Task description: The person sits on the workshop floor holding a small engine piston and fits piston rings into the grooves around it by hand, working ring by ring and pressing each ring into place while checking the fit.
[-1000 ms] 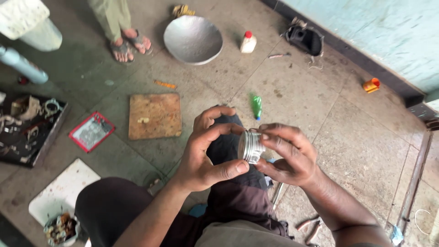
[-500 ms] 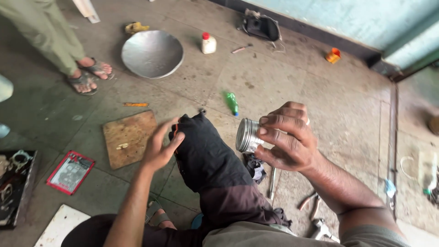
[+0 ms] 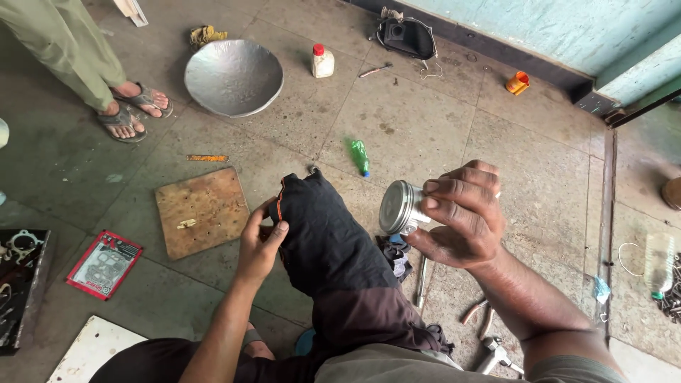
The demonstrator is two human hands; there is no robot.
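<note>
My right hand [image 3: 461,216] grips a round silver metal piston [image 3: 399,207] and holds it up over my knee, its flat crown turned to the left. My left hand [image 3: 259,241] rests on the side of my dark trouser leg [image 3: 319,234], fingers curled against the cloth at its orange-edged hem, holding nothing else. A worn wooden board [image 3: 201,210] lies on the concrete floor just left of that hand.
A big metal bowl [image 3: 234,76], a white bottle with red cap [image 3: 323,62], a green bottle [image 3: 360,156] and an orange cup [image 3: 517,82] lie ahead. Another person's sandalled feet [image 3: 131,110] stand at left. A red gasket packet [image 3: 105,264] and tools [image 3: 421,280] lie near.
My left hand let go of the piston and dropped to my trouser leg. My right hand kept the piston and shifted right. The view swung right.
</note>
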